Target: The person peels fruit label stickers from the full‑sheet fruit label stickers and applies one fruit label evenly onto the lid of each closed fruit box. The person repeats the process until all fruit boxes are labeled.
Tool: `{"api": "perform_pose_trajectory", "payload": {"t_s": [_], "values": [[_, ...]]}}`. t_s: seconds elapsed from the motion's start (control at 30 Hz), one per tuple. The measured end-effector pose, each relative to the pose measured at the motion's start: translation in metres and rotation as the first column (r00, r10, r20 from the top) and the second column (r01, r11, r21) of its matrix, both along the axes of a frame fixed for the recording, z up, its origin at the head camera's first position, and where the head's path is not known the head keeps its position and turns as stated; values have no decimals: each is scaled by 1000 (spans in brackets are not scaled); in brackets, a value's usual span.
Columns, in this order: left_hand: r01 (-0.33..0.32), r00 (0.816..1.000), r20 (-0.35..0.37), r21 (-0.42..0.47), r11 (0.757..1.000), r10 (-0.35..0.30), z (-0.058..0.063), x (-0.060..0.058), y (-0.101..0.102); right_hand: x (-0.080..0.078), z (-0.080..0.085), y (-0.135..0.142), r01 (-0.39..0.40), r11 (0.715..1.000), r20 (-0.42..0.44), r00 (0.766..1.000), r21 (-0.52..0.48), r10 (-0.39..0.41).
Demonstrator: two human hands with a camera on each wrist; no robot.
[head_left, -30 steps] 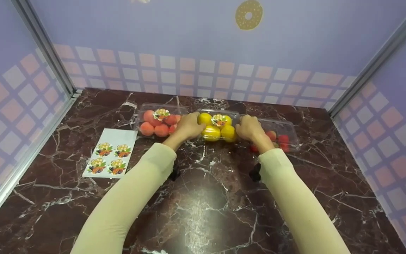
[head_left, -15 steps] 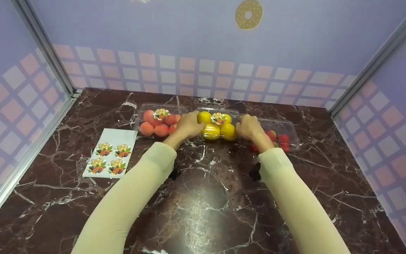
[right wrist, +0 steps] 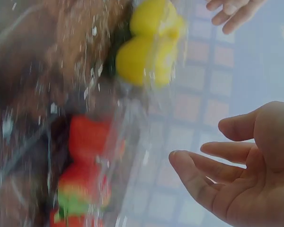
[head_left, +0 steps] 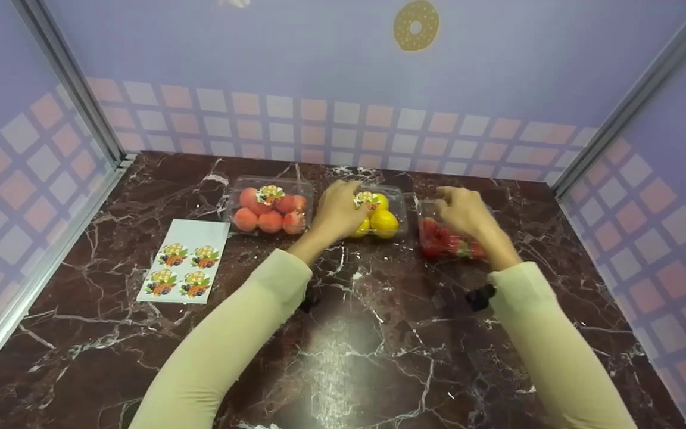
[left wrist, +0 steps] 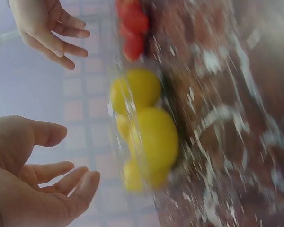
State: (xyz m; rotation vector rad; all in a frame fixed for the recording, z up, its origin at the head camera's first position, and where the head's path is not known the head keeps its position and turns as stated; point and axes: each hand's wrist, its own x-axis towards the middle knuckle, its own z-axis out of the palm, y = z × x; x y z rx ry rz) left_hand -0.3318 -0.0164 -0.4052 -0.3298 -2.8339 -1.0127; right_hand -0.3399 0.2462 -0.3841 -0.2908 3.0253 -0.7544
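A clear plastic box of lemons (head_left: 384, 224) with a fruit sticker (head_left: 367, 201) on its lid stands at the back middle of the table. My left hand (head_left: 341, 211) hovers over the left part of this box, its fingers relaxed and holding nothing; in the left wrist view the lemons (left wrist: 154, 139) lie apart from it. To the right, my right hand (head_left: 468, 213) is raised above a clear box of strawberries (head_left: 438, 238), which it partly hides. Its loosely bent fingers (right wrist: 191, 175) hold nothing in the right wrist view. No sticker shows on the visible part of the strawberry box.
Left of the lemons stands a clear box of peaches (head_left: 270, 221) with a similar sticker on its lid. A white sheet of fruit stickers (head_left: 185, 259) lies on the marbled table (head_left: 367, 357) at the left. Patterned walls (head_left: 343, 134) enclose the back and sides.
Both hands have let go of the lemon box and lifted. The left has shifted right over the lemons, the right has moved right over the strawberries, uncovering more of them.
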Motion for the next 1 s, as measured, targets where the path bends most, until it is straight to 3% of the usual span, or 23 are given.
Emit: {"api": "perform_pose_trajectory", "payload": {"t_s": [0.13, 0.27, 0.43, 0.53, 0.8, 1.0], "values": [[62, 998, 2, 113, 992, -63, -2, 12, 24, 11, 1, 32, 28, 998, -48, 998, -50, -30], [103, 993, 41, 198, 975, -113, -10, 21, 43, 22, -8, 61, 50, 994, -91, 994, -98, -59], [122, 985, 91, 235, 964, -147, -20, 29, 64, 28, -26, 92, 97, 988, -186, 975, -122, -119], [133, 977, 133, 236, 963, -168, -26, 33, 77, 29, -36, 107, 141, 981, -196, 966, -135, -166], [97, 973, 186, 212, 972, -138, -45, 33, 105, 31, -57, 129, 206, 965, 4, 978, -162, -208], [49, 968, 219, 303, 952, -119, -55, 29, 115, 30, -67, 133, 246, 917, 196, 962, -314, -191]]}}
